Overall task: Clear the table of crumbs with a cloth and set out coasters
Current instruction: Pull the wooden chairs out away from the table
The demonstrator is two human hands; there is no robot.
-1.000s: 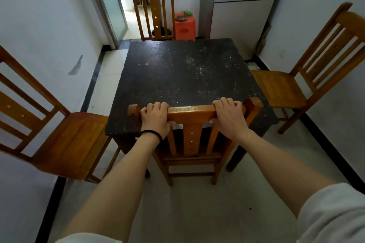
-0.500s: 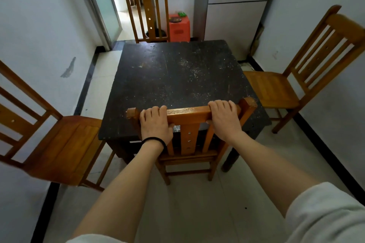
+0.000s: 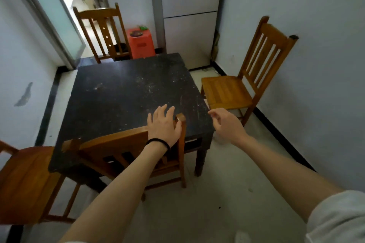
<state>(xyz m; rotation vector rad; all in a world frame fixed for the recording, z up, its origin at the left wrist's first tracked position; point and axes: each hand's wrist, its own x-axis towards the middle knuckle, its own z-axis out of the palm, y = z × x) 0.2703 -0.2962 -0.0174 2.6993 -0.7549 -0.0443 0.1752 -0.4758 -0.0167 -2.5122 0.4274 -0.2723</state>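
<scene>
at far left a wooden chair (image 3: 29, 179) stands pulled back from the dark table (image 3: 110, 100), leaving that edge free for wiping. crumbs (image 3: 152, 83) speckle the top, unwiped. our left hand (image 3: 163, 126) lies flat, fingers spread, over the near chair's top rail (image 3: 110, 138), gripping nothing. our right hand (image 3: 227, 124) hangs loosely curled and empty beside the table's corner. we see no cloth or coasters.
</scene>
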